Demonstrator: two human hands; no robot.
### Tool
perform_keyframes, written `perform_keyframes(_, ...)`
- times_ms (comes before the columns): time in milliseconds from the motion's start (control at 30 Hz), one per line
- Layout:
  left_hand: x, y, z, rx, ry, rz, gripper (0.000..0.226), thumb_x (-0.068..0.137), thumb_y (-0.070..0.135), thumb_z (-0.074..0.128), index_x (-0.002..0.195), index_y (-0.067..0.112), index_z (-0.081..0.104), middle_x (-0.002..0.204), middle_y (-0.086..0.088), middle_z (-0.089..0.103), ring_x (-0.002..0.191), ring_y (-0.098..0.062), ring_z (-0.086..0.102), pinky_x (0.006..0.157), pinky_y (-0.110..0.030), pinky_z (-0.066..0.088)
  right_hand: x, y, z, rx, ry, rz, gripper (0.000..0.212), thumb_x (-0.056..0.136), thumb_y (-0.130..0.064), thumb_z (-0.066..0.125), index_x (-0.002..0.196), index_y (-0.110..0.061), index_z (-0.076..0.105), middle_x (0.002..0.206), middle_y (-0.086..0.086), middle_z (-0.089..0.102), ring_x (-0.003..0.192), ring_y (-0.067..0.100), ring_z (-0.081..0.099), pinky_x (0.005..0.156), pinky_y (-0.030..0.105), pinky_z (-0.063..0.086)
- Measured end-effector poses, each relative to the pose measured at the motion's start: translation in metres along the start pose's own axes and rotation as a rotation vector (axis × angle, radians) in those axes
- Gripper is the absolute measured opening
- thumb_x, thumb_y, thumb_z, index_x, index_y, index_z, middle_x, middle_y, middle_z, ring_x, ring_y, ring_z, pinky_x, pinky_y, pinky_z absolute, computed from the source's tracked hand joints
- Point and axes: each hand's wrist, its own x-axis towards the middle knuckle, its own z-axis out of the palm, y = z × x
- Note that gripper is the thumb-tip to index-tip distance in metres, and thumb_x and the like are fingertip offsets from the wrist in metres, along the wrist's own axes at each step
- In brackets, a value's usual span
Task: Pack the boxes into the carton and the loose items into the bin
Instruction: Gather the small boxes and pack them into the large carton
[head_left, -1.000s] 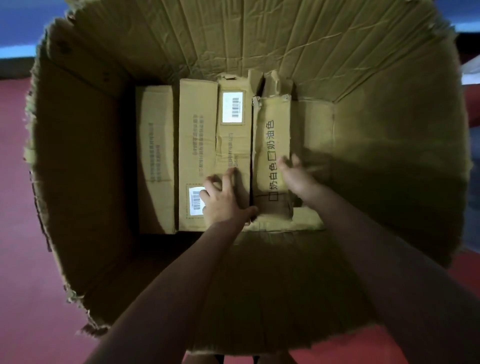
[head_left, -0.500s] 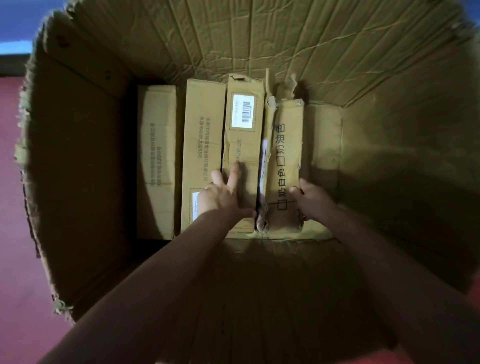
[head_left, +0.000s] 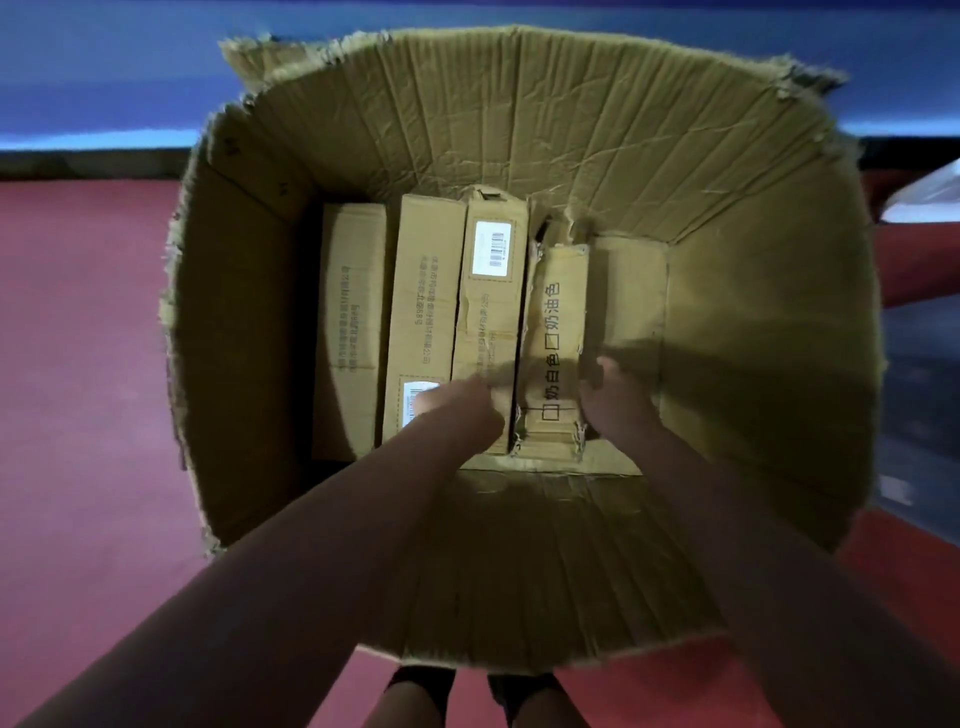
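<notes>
A big open cardboard carton (head_left: 623, 156) with ragged rims stands on the floor below me. Several long brown boxes lie side by side on its bottom: a plain one (head_left: 353, 322) at the left, one (head_left: 426, 291) with a label at its near end, one (head_left: 493, 291) with a barcode label at its far end, and a torn printed box (head_left: 558, 312). My left hand (head_left: 460, 410) is blurred over the near end of the barcode box. My right hand (head_left: 615, 402) presses against the near right side of the printed box, its fingers partly hidden.
To the right of the printed box a strip of carton floor (head_left: 628, 291) shows. Red floor (head_left: 78, 415) surrounds the carton, and a blue wall (head_left: 104, 78) runs behind it. A pale object (head_left: 930, 202) sits at the right edge. My feet (head_left: 421, 691) stand at the carton's near side.
My view has pulled up and back from the carton. Both hands slid toward the near ends of the boxes. My left hand's fingers no longer lie spread flat.
</notes>
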Motion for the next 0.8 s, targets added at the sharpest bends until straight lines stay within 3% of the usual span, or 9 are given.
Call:
perform_keyframes(100, -0.044, -0.001, -0.028, 0.145, -0.114, 0.135, 0.041, 0.093, 0.027, 0.049, 0.132, 0.012, 0.046, 0.126, -0.008, 0.057, 0.112, -0.024, 0.056, 0.085, -0.033, 0.044, -0.036, -0.015, -0.017, -0.171, -0.017, -0.069, 0.019, 0.096, -0.02, 0.041, 0.103, -0.014, 0.057, 0.097, 0.007, 0.062, 0.092, 0.026, 0.058, 0.071, 0.031, 0.042)
perform_keyframes(167, -0.074, -0.001, -0.051, 0.149, -0.112, 0.174, 0.041, 0.095, 0.029, 0.046, 0.133, 0.014, 0.046, 0.134, -0.008, 0.052, 0.119, -0.025, 0.051, 0.088, -0.034, 0.042, -0.068, -0.031, -0.028, -0.261, -0.043, -0.09, 0.022, 0.096, -0.019, 0.038, 0.095, -0.015, 0.06, 0.091, 0.005, 0.064, 0.094, 0.027, 0.06, 0.071, 0.028, 0.038)
perform_keyframes(300, -0.135, -0.017, -0.091, 0.094, -0.084, 0.16, 0.04, 0.096, 0.03, 0.043, 0.133, 0.016, 0.045, 0.137, -0.007, 0.049, 0.122, -0.025, 0.049, 0.094, -0.038, 0.042, -0.134, -0.064, -0.047, -0.374, -0.068, -0.169, 0.025, 0.094, -0.022, 0.042, 0.104, -0.017, 0.064, 0.108, 0.005, 0.065, 0.1, 0.025, 0.06, 0.078, 0.03, 0.045)
perform_keyframes(400, -0.183, -0.035, -0.118, 0.044, -0.068, 0.122, 0.035, 0.096, 0.027, 0.044, 0.129, 0.016, 0.048, 0.131, -0.007, 0.052, 0.116, -0.024, 0.052, 0.086, -0.034, 0.042, -0.185, -0.088, -0.065, -0.403, -0.08, -0.232, 0.026, 0.095, -0.029, 0.04, 0.102, -0.018, 0.062, 0.106, 0.006, 0.064, 0.096, 0.024, 0.06, 0.073, 0.028, 0.043)
perform_keyframes(533, -0.244, -0.055, -0.141, 0.08, -0.068, 0.083, 0.037, 0.095, 0.029, 0.045, 0.13, 0.017, 0.048, 0.133, -0.008, 0.052, 0.12, -0.026, 0.051, 0.091, -0.036, 0.043, -0.249, -0.117, -0.089, -0.487, -0.081, -0.327, 0.027, 0.096, -0.03, 0.04, 0.106, -0.018, 0.063, 0.105, 0.006, 0.065, 0.092, 0.024, 0.059, 0.068, 0.026, 0.037)
perform_keyframes(700, -0.324, -0.058, -0.164, 0.033, -0.048, 0.08, 0.036, 0.098, 0.026, 0.042, 0.13, 0.012, 0.05, 0.131, -0.011, 0.053, 0.119, -0.028, 0.052, 0.088, -0.033, 0.043, -0.322, -0.141, -0.119, -0.474, -0.019, -0.405, 0.024, 0.095, -0.019, 0.043, 0.103, -0.021, 0.065, 0.102, 0.002, 0.068, 0.091, 0.022, 0.063, 0.075, 0.03, 0.049)
perform_keyframes(800, -0.36, -0.054, -0.168, -0.065, -0.008, 0.083, 0.033, 0.098, 0.02, 0.04, 0.124, 0.007, 0.054, 0.122, -0.015, 0.058, 0.11, -0.029, 0.056, 0.088, -0.035, 0.046, -0.36, -0.146, -0.136, -0.485, -0.022, -0.459, 0.025, 0.095, -0.019, 0.042, 0.105, -0.019, 0.065, 0.101, 0.001, 0.068, 0.089, 0.02, 0.061, 0.071, 0.028, 0.046)
